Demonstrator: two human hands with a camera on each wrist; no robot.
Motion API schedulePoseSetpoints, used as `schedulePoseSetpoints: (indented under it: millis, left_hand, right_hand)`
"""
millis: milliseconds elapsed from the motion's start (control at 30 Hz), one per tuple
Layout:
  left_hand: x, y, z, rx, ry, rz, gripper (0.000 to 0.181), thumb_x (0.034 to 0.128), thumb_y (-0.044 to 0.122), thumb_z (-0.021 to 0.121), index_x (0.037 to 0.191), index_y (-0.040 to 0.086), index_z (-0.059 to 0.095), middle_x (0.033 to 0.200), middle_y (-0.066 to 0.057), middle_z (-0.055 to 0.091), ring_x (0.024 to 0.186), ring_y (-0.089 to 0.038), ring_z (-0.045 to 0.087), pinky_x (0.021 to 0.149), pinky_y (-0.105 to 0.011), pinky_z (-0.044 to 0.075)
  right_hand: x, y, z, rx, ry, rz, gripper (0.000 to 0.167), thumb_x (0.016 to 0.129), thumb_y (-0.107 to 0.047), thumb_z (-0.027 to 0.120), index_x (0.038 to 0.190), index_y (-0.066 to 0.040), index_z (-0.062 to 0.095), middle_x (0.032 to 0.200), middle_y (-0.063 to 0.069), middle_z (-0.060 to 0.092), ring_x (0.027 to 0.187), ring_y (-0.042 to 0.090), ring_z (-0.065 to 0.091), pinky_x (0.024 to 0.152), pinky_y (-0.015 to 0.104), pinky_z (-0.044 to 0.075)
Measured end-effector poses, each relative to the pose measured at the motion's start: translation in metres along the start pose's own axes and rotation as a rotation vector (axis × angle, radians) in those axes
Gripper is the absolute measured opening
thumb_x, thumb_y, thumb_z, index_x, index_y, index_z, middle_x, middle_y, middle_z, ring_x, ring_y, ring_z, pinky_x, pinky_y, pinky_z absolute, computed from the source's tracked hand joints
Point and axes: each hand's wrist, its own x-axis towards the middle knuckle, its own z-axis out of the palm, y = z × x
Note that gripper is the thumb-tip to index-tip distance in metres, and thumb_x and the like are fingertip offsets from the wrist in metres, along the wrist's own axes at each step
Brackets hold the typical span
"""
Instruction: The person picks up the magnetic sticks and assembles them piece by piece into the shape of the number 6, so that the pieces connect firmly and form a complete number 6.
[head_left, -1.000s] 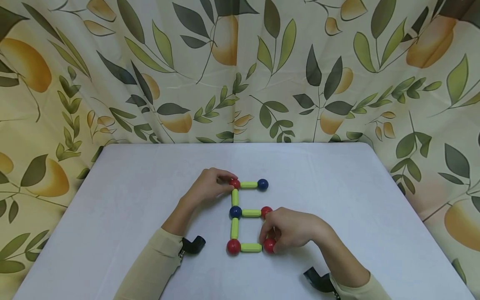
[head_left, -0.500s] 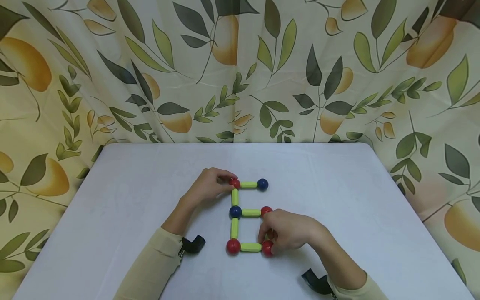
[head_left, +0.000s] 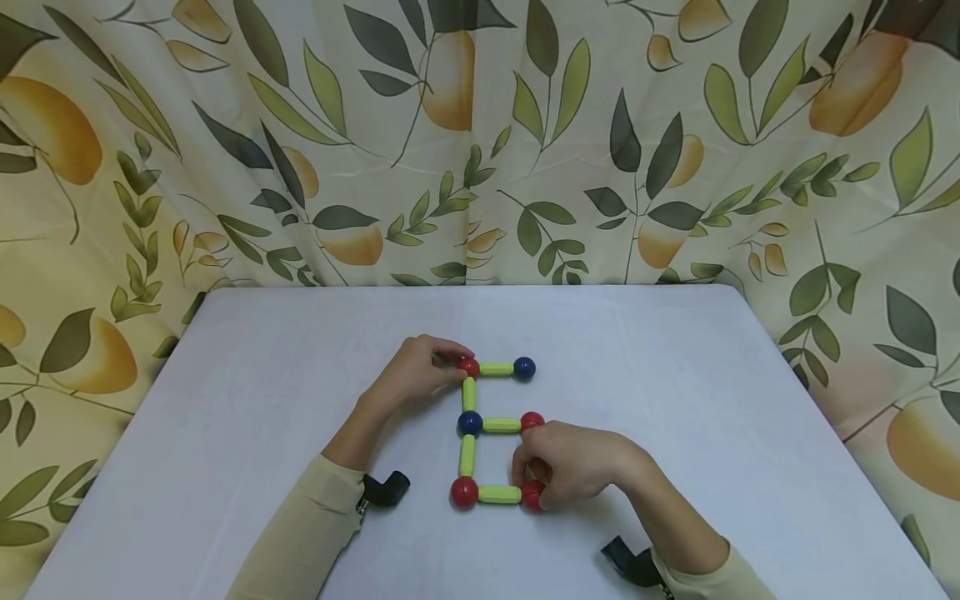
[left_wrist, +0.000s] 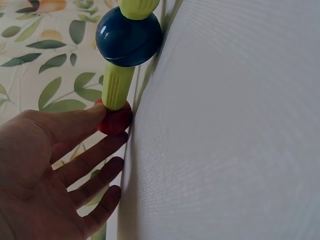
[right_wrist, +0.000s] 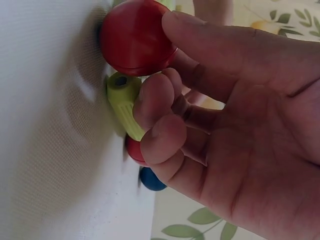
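Green rods and red and blue balls lie joined on the white table. My left hand (head_left: 420,367) pinches the upper-left red ball (left_wrist: 115,121) between thumb and fingers. A green rod (left_wrist: 118,86) runs from that ball to a blue ball (head_left: 470,423). Lower right, my right hand (head_left: 581,462) grips a red ball (right_wrist: 136,37) at the end of the bottom green rod (head_left: 499,495). Its curled fingers touch another green rod (right_wrist: 124,102), whose holed end faces the gripped ball. Beyond that rod is the middle-right red ball (head_left: 532,422), partly covered by the hand in the head view.
A blue ball (head_left: 524,368) ends the top rod (head_left: 497,368); a red ball (head_left: 464,492) forms the lower-left corner. The white table (head_left: 300,333) reaches back to a leaf-and-fruit patterned curtain (head_left: 555,150). Black wrist mounts (head_left: 386,489) stick out from both sleeves.
My right hand has shifted slightly left with the lower-right red ball, bringing it up against the bottom rod's end. The left hand has stayed in place.
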Motion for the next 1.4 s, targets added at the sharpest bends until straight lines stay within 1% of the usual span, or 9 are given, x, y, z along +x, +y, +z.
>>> schedulePoseSetpoints:
  millis: [267,433,533,767,933,1200,1333,1400]
  left_hand:
    - [0.001,-0.002,0.000,-0.002,0.006,0.003,0.030,0.0926,0.020,0.080,0.122,0.024,0.078,0.118,0.004,0.074,0.110,-0.018,0.064,0.100,-0.039,0.055]
    - [0.001,-0.003,0.000,-0.004,0.004,0.006,0.030,0.0927,0.020,0.080,0.122,0.024,0.078,0.119,0.003,0.074,0.111,-0.019,0.064,0.101,-0.039,0.055]
    - [0.002,-0.003,0.000,0.001,0.002,0.017,0.030,0.0930,0.020,0.080,0.123,0.023,0.078,0.118,0.004,0.074,0.110,-0.018,0.063,0.101,-0.039,0.055]
    - [0.001,-0.003,0.000,0.014,-0.001,0.070,0.029,0.0935,0.017,0.079,0.123,0.020,0.078,0.111,0.003,0.075,0.101,-0.017,0.065,0.094,-0.036,0.057]
    - [0.001,-0.004,0.000,0.026,0.011,0.085,0.030,0.0935,0.016,0.079,0.123,0.019,0.078,0.110,0.003,0.076,0.100,-0.016,0.065,0.093,-0.035,0.057]
    - [0.001,-0.002,0.000,0.018,0.012,0.059,0.030,0.0937,0.017,0.079,0.123,0.021,0.078,0.111,0.003,0.075,0.101,-0.016,0.065,0.093,-0.035,0.057]
    - [0.000,-0.003,0.000,0.015,0.011,0.062,0.030,0.0936,0.017,0.079,0.123,0.021,0.078,0.110,0.003,0.076,0.100,-0.016,0.065,0.092,-0.035,0.057]
    - [0.000,-0.003,0.000,0.017,0.010,0.066,0.030,0.0935,0.017,0.079,0.123,0.020,0.078,0.109,0.003,0.076,0.100,-0.016,0.065,0.092,-0.035,0.057]
  right_hand:
    - [0.001,0.002,-0.001,0.023,-0.011,-0.020,0.023,0.079,-0.007,0.085,0.096,-0.020,0.076,0.074,-0.004,0.055,0.069,0.007,0.049,0.062,0.022,0.041]
    - [0.001,0.003,-0.002,0.025,-0.010,-0.018,0.023,0.079,-0.008,0.085,0.096,-0.020,0.077,0.075,-0.004,0.056,0.069,0.007,0.050,0.062,0.022,0.041]
    - [0.001,0.003,-0.002,0.029,-0.009,-0.011,0.024,0.079,-0.008,0.086,0.097,-0.020,0.077,0.074,-0.004,0.056,0.069,0.007,0.050,0.062,0.022,0.041]
    - [0.001,0.004,-0.001,0.022,-0.006,-0.013,0.025,0.079,-0.004,0.083,0.097,-0.021,0.078,0.071,-0.005,0.056,0.067,0.007,0.050,0.061,0.022,0.041]
    - [0.001,0.006,-0.003,0.039,-0.002,-0.007,0.022,0.081,-0.005,0.083,0.096,-0.021,0.078,0.071,-0.006,0.057,0.067,0.007,0.051,0.061,0.022,0.042]
    - [-0.002,0.009,-0.005,0.065,0.034,0.011,0.018,0.084,-0.011,0.083,0.098,-0.018,0.075,0.075,-0.005,0.060,0.070,0.010,0.055,0.064,0.024,0.044]
    - [-0.002,0.010,-0.006,0.075,0.040,0.017,0.017,0.086,-0.012,0.082,0.099,-0.018,0.075,0.077,-0.004,0.061,0.073,0.012,0.056,0.065,0.024,0.045]
    - [-0.002,0.011,-0.008,0.073,0.059,0.011,0.016,0.086,-0.012,0.082,0.099,-0.017,0.074,0.078,-0.004,0.061,0.074,0.012,0.056,0.065,0.025,0.046]
